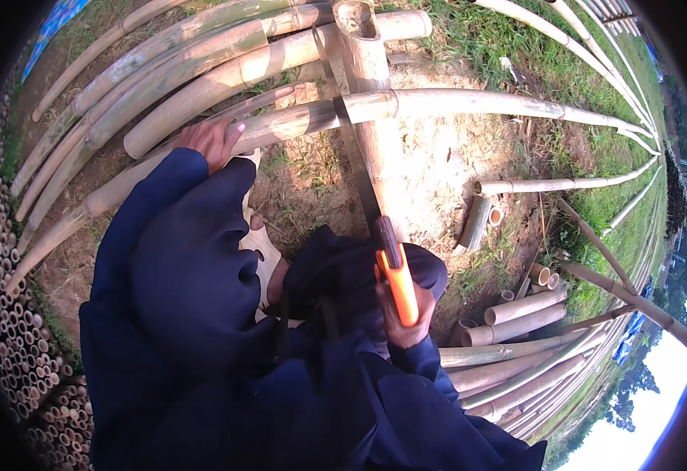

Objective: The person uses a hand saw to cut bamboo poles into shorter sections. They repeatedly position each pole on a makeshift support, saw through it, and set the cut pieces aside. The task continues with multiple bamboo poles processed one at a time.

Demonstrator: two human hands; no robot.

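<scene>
A long bamboo pole [469, 103] runs across the view, resting over a thicker bamboo piece [365, 63] that points away from me. My left hand [211, 144] grips the pole left of the crossing, thumb on top, with part of the fingers hidden. In my right hand [408, 328], closed round its orange and black handle, is a handsaw [398, 284]. Its dark, narrow blade stretches forward and lies across the pole, just left of the thick support. Whether the teeth have entered the bamboo I cannot tell. My knees, in dark cloth, are bent below the pole.
Several bamboo poles [202, 90] lie side by side at the far left. Cut bamboo tubes [18, 314] are stacked along the left edge. Short sections [516, 322] and long poles [516, 385] lie at the right. A short offcut [475, 222] rests on the dirt.
</scene>
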